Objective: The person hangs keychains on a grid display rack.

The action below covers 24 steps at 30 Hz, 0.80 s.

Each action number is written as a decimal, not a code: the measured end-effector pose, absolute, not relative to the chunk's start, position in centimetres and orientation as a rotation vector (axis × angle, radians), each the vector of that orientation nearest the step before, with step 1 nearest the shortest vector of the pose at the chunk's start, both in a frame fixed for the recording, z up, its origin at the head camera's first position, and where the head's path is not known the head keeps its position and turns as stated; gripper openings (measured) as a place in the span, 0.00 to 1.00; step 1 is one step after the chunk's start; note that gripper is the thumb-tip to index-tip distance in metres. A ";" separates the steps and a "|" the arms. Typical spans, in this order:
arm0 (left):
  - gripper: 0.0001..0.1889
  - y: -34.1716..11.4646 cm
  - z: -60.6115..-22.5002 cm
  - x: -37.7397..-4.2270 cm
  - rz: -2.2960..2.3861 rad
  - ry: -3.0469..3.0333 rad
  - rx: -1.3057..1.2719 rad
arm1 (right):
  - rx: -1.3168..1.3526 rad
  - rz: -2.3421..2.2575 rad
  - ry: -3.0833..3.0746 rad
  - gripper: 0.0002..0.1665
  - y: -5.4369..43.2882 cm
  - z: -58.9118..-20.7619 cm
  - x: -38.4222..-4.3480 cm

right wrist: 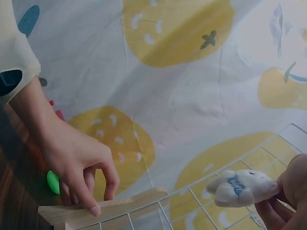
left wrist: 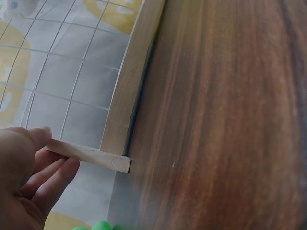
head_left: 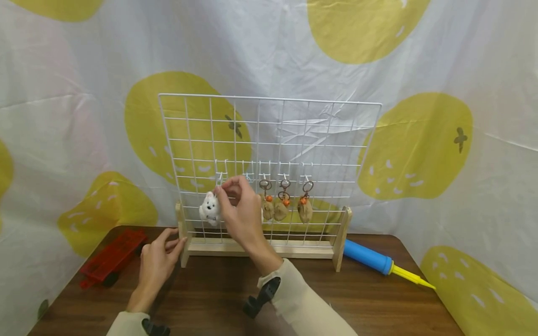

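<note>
My right hand pinches the top of a small white plush bear keychain in front of the wire grid rack, near its left side. In the right wrist view the plush toy shows a blue patch on its body, with fingertips at its head. Down at the left, my left hand holds the rack's wooden stand by its side upright, thumb on one face and fingers on the other. Brown plush keychains hang from white hooks right of my right hand.
A red toy vehicle lies on the brown table left of the stand. To the right is a blue pump with a yellow nozzle. Behind the rack hangs a white cloth with yellow fruit prints. Something green shows near the stand.
</note>
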<state>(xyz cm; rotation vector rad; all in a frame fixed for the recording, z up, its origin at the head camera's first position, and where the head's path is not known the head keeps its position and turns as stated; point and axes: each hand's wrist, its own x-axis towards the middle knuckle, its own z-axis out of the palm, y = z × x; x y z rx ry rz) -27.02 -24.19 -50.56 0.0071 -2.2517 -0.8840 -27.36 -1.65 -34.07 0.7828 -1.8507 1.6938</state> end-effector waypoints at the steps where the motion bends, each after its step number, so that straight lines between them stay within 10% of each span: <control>1: 0.14 -24.2 -50.5 -27.0 -0.888 -2.254 0.006 | 0.774 1.692 -1.852 0.07 -1.7 -34.0 -27.4; 24: 0.14 -24.4 -50.6 -27.1 -0.886 -2.245 -0.003 | 0.695 1.572 -1.988 0.05 -2.2 -33.5 -28.1</control>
